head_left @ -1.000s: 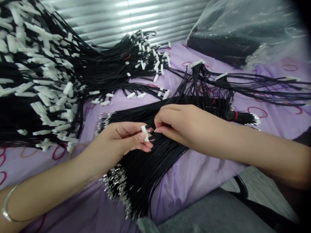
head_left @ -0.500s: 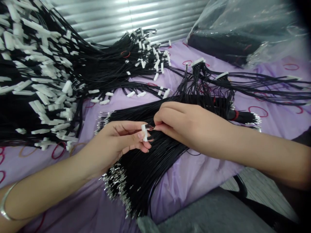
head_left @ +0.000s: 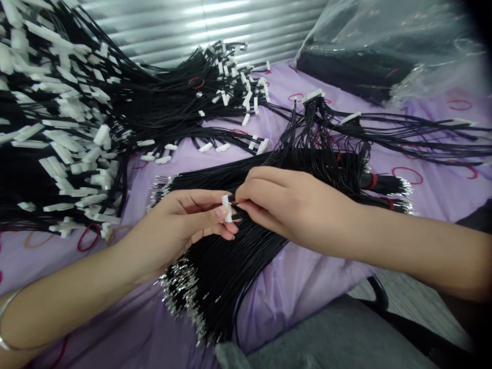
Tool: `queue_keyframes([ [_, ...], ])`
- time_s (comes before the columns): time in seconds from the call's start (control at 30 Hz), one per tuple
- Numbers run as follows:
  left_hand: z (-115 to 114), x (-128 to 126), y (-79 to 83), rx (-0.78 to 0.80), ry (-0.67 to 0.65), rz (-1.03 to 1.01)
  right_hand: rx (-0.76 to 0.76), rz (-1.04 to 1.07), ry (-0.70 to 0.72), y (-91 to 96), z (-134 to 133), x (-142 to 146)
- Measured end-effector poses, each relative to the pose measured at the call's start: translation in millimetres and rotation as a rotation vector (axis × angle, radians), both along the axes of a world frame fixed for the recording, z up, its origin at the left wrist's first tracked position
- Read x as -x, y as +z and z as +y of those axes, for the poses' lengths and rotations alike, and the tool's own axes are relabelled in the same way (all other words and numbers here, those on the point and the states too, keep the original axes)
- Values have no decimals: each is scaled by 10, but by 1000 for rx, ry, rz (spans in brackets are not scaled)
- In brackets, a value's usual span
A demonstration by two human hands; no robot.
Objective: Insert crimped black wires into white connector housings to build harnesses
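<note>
My left hand (head_left: 196,218) pinches a small white plastic connector (head_left: 227,209) between thumb and fingers, its row of slots showing. Close against the connector's right side, my right hand (head_left: 279,202) has thumb and forefinger pressed together on the end of a thin wire, mostly hidden by the fingers. Both hands are above a thick bundle of black wires (head_left: 226,271) lying on the purple cloth. Silvery metal terminals (head_left: 182,292) tip the wires at the bundle's left and lower ends.
A large heap of black wires with white connectors (head_left: 65,138) fills the left side. Finished-looking wire harnesses (head_left: 400,136) lie at right, near a clear plastic bag (head_left: 384,56). Red rubber bands (head_left: 407,175) are scattered over the purple cloth (head_left: 284,287). Slatted blinds (head_left: 207,25) stand behind.
My right hand has moved slightly left, bringing its fingertips with the wire closer to the connector. My left hand still holds the connector in nearly the same place.
</note>
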State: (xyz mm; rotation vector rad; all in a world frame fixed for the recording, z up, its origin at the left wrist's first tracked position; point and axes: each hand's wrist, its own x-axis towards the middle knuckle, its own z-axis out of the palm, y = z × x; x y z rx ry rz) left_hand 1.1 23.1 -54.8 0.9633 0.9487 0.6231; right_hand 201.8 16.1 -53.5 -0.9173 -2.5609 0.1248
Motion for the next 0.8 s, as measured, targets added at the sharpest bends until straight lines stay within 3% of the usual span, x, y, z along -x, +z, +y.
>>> queue_keyframes([
  [0.17,11,5,6,-7,-9,13,-191,36,25,-62,-3,26],
  [0.8,10,13,-34,-47,-28,36,-174,-8,33,-39,7,22],
])
